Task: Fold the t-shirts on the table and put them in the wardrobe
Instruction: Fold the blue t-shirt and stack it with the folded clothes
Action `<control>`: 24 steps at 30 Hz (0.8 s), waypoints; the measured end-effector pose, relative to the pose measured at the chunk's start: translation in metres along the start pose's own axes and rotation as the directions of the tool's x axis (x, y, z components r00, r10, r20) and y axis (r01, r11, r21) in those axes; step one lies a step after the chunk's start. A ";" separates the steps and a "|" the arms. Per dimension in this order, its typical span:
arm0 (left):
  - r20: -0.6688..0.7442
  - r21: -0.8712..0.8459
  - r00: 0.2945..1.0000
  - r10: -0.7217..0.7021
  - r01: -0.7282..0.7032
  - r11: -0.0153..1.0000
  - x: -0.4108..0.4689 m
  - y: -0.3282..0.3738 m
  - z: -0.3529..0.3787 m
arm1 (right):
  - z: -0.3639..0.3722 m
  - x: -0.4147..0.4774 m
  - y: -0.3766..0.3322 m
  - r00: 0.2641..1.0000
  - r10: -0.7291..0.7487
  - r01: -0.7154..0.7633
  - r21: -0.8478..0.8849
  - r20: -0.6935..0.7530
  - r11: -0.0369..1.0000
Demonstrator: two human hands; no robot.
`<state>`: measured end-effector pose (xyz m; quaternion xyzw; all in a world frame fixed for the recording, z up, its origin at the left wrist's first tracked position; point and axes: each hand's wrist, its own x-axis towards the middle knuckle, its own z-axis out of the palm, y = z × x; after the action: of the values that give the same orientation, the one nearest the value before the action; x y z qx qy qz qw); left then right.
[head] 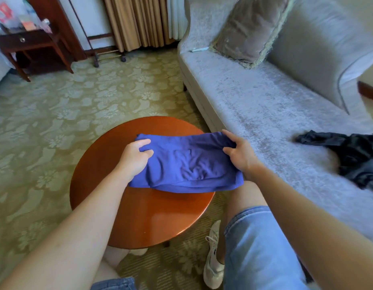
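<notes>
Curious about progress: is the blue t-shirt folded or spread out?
Folded: the blue t-shirt lies as a compact layered bundle on the table, left hand and right hand gripping its ends.

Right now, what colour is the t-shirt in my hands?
Blue-purple, plain. The head view shows the t-shirt on the table, gripped by both hands.
</notes>
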<state>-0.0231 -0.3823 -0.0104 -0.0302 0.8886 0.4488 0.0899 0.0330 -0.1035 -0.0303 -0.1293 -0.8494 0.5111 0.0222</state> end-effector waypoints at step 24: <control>0.616 -0.275 0.535 0.578 -0.541 0.794 -0.260 0.222 0.245 | -0.312 -0.398 0.079 0.577 0.200 -0.259 0.055 -0.792 0.964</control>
<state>0.2350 -0.0602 0.0712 0.4172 0.7439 0.4553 0.2553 0.4863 0.1043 0.0866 -0.4510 -0.7443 0.3707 0.3243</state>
